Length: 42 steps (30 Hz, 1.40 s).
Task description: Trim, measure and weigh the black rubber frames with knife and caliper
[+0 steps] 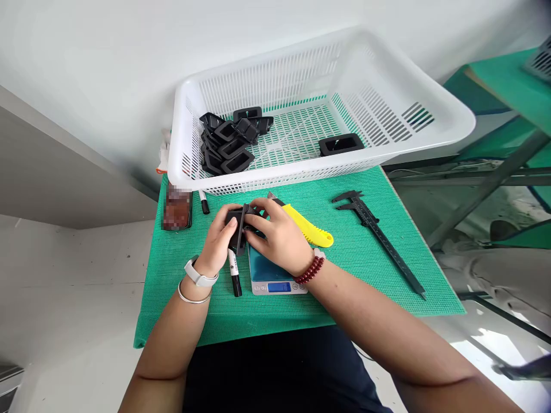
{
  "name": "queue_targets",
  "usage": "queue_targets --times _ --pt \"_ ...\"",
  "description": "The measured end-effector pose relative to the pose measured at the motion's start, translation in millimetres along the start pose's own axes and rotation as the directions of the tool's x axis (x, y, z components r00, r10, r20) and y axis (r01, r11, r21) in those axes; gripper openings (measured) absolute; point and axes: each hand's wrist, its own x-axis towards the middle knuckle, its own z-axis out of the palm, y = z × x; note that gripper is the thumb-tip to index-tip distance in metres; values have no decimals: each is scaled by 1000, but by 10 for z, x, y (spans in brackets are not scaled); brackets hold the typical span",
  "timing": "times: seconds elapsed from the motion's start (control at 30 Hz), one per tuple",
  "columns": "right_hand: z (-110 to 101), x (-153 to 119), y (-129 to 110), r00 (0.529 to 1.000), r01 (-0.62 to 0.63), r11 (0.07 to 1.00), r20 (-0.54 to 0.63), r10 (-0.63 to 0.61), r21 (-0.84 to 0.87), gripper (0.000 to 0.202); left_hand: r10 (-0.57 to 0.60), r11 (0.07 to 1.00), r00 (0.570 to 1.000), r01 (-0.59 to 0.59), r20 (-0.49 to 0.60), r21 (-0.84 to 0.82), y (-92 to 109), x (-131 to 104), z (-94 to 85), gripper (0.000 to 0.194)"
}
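Between my two hands is a black plastic frame part (240, 230), tilted up on edge. My left hand (217, 242) wraps round its left side, thumb across the front. The fingers of my right hand (279, 232) are bent against its right side, and the fingertips are partly hidden. Beneath my right hand lies a small digital scale (270, 265) with a blue display. A white marker with a black cap (235, 275) lies left of the scale. Behind my right hand is a yellow utility knife (314, 229), partly covered.
A white slatted basket (297, 175) stands at the back, with several black frame parts (232, 143) heaped at its left and one frame (341, 144) at its front right. A black caliper (383, 241) lies right. A phone-like object (177, 209) and another marker (204, 202) lie left on the green mat (172, 275).
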Motion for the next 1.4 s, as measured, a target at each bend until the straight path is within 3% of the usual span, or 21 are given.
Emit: queue_targets --times 0.17,0.3,0.53,0.7,0.83,0.97,1.03,1.1,1.2,1.4 --pt "22 0 13 998 -47 999 47 47 12 25 43 999 999 -44 -16 -10 -21 1 -8 42" --pt "18 20 70 992 -123 981 44 118 148 21 -24 997 999 22 -33 -78 -27 -30 16 55" --pt "34 40 112 972 -222 888 14 236 402 14 -38 998 999 39 27 -43 -3 -44 16 55" --pt "53 29 121 958 -260 879 -11 288 401 18 -86 992 996 87 13 -93 3 -40 12 56" --pt "35 36 113 950 -278 882 -28 312 380 18 -75 997 997 75 3 0 -10 -14 5 52" --pt "25 49 97 941 -294 874 -43 335 388 19 115 931 980 -49 -161 362 -15 50 -39 36" --pt "30 52 94 938 -295 876 -59 341 381 20 244 803 929 -33 -279 594 -19 85 -87 27" --pt "34 53 94 936 -292 880 -76 343 375 20 322 682 870 60 -373 729 -28 119 -150 20" --pt "30 51 86 933 -292 876 -87 349 384 20 346 591 803 216 -486 777 -48 174 -255 17" --pt "30 45 53 946 -277 884 -53 319 377 21 275 642 806 252 -524 724 -139 347 -487 12"
